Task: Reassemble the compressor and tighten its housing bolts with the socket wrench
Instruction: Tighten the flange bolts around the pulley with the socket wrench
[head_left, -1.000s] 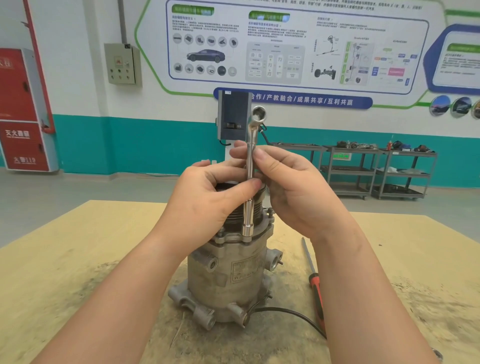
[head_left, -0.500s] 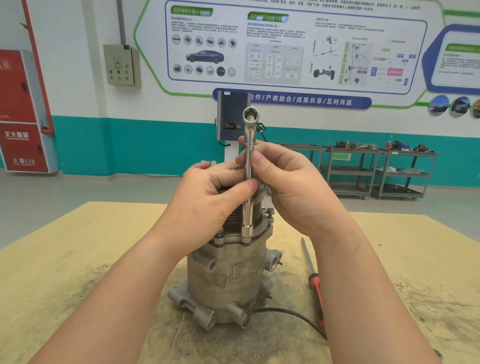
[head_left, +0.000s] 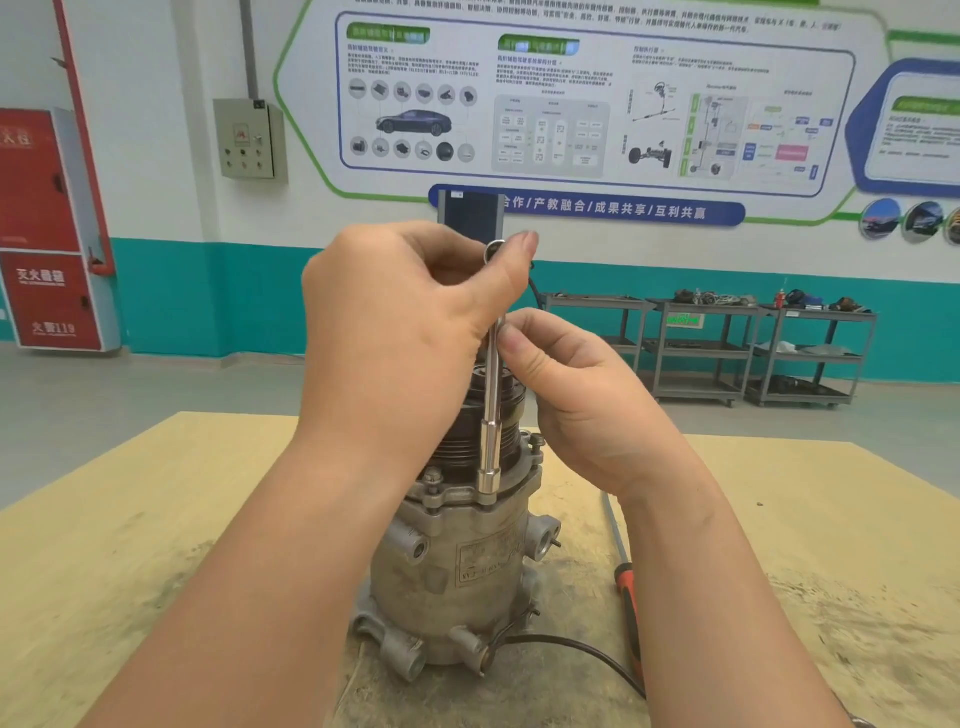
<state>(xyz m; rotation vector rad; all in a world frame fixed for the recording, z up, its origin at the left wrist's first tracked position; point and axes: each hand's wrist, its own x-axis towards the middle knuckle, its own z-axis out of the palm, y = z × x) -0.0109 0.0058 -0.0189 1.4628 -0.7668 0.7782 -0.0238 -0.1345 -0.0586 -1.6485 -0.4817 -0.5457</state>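
Tightening is the step I am on: the compressor (head_left: 457, 551) stands upright at the middle of the table (head_left: 135, 519), pulley end up, and my socket wrench (head_left: 491, 415) stands vertical on it with the socket seated over a housing bolt on the flange at about the 5 o'clock edge of the top, as I look down on it. A second housing bolt (head_left: 432, 475) shows bare on the flange at about 7 o'clock, and a third sits at about 3 o'clock, so I judge more bolts wait their turn.

My left hand (head_left: 400, 322) is curled around the top of the wrench, thumb laid up along its head, so most of the head is hidden. My right hand (head_left: 566, 384) pinches the thin shaft lower down between thumb and fingertips, at roughly 3 o'clock from the tool, steadying it. Neither hand touches the compressor body, as far as I can tell.

I cannot see how far down this bolt is; the socket covers it. The next move, I judge, calls for keeping the shaft plumb while I twist, so the socket does not ride off the bolt head, and for bracing the housing, since nothing clamps it to the table. Then comes lifting off and reseating on the next bolt.

An orange-handled screwdriver (head_left: 626, 597) lies on the table at 4 o'clock from the compressor, and a black cable (head_left: 582, 652) trails from its base toward 5 o'clock.
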